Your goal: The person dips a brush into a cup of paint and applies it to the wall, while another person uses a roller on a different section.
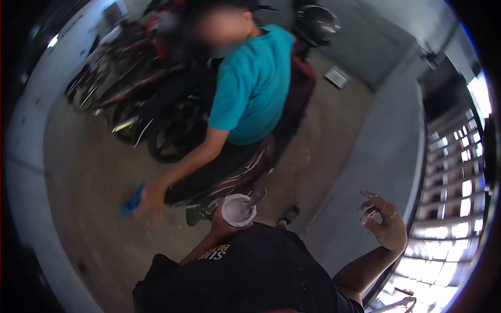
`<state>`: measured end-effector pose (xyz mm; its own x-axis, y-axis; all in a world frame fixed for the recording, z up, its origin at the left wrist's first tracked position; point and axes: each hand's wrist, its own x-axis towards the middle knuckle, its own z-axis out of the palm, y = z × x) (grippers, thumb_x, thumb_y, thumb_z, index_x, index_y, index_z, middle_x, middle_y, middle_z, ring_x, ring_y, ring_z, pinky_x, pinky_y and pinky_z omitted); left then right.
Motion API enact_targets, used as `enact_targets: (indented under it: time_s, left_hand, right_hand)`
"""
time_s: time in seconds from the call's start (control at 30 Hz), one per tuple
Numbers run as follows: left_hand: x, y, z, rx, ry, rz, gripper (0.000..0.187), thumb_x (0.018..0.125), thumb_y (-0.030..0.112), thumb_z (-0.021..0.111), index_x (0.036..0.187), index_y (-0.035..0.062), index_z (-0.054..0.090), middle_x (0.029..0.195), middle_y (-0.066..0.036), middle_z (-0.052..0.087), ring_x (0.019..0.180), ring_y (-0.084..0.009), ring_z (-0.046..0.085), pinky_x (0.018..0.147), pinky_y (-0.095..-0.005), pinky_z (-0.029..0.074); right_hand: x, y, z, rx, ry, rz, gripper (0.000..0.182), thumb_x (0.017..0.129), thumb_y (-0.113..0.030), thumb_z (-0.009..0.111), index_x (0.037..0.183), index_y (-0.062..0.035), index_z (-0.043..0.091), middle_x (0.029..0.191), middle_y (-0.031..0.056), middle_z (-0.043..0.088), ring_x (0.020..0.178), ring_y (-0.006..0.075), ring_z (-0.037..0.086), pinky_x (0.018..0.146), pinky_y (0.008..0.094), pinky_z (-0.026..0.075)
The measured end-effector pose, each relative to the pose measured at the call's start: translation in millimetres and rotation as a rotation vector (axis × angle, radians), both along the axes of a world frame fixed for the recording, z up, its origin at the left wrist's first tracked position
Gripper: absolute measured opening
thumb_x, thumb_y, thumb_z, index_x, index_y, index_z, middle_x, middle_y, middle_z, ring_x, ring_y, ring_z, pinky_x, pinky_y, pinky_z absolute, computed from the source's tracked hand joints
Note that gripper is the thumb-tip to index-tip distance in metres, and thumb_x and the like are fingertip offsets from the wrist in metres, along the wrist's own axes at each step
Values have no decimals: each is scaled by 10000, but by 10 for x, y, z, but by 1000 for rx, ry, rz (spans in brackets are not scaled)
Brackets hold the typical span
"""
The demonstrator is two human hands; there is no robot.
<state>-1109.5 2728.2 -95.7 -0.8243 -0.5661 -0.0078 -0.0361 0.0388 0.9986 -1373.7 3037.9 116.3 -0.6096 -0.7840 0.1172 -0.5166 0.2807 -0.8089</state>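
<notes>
Round white cup [238, 210], small and smooth-walled, sits in the left hand [222, 225], whose fingers wrap its underside at chest height, just above the person's black shirt [250, 271]. Its inside is coated with a pale, chalky white paste, and a thin tool handle [257, 197] leans out over the rim on the right. The right hand [385, 221] is held up well apart from the cup, empty, fingers loosely spread and curled, smeared with white flecks. Facing them, another person in a teal t-shirt [253, 86] bends forward, one hand [151, 201] gripping a small blue object [132, 200]. Behind stand parked motorcycles [156, 109] with black tyres. Underfoot is a rough, dusty concrete floor [94, 188]; a plain grey wall [386, 151] runs along the right beside a bright metal grille [451, 193].
</notes>
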Motion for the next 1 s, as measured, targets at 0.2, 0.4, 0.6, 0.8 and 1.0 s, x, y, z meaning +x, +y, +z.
enact_targets:
  time_s: [0.2,0.4,0.6,0.8,1.0]
  left_hand:
    - [-847,676,143,-28,-70,474,819,603,197,967,1257,33,503,1188,-111,635,1100,-230,628,971,-367,488]
    - [-1560,1159,38,-197,-153,551,855,560,237,984,1248,36,518,1181,-105,631,1103,-234,615,971,-364,478]
    - [-2460,1173,-433,-106,-125,506,865,546,234,985,1246,33,519,1165,-107,641,1087,-238,627,960,-364,487]
    - [-4261,552,-288,-163,-76,311,801,594,169,956,1250,36,517,1160,-107,658,1086,-231,639,952,-370,493]
    - [-6302,-132,-502,-169,-37,79,792,592,153,955,1243,36,519,1153,-102,663,1085,-220,640,969,-357,491]
  right_hand:
    - [-1763,-510,-30,323,-2,-73,418,826,-200,783,1204,-76,656,988,115,696,789,216,642,713,338,517]
    - [-2674,-752,-376,413,-36,286,434,851,-228,777,1214,-25,652,916,103,672,790,178,616,732,321,499]
    - [-3301,-939,-393,367,-62,491,474,868,-313,769,1230,-32,647,915,114,671,826,192,615,766,331,504]
    - [-4835,-866,-739,466,-177,320,498,873,-355,759,1238,-36,643,924,113,673,823,197,614,768,334,505]
    - [-6344,-507,-729,636,-135,-89,535,876,-388,742,1268,-41,631,966,120,704,814,238,651,739,367,509]
